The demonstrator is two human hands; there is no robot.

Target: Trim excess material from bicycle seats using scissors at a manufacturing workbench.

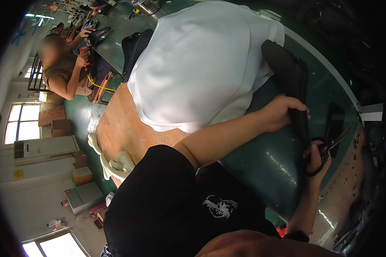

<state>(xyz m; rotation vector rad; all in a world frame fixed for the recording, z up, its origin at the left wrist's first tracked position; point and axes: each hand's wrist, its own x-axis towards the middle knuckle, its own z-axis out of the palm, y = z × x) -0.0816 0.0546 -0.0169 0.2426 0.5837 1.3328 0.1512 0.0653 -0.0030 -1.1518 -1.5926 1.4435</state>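
A long black padded seat [292,73] with a rounded far end lies across the green tabletop on the right. My left hand [283,112] is closed around its nearer part, thumb on top; the fingers underneath are partly hidden. Nearer to me, my right hand [316,159] grips a pair of scissors [339,139] by the black handles. Their metal blades point away to the right, beside a flat dark object [336,118] on the table. The blades are apart from the seat's visible surface.
A large white sheet-like pile [197,64] covers the table's middle. Another black seat [135,49] stands behind it. Pale moulded pieces [120,165] lie at the left edge of the wooden surface [124,107]. Across the room a person [64,68] holds a black seat and an orange tool with a yellow hose.
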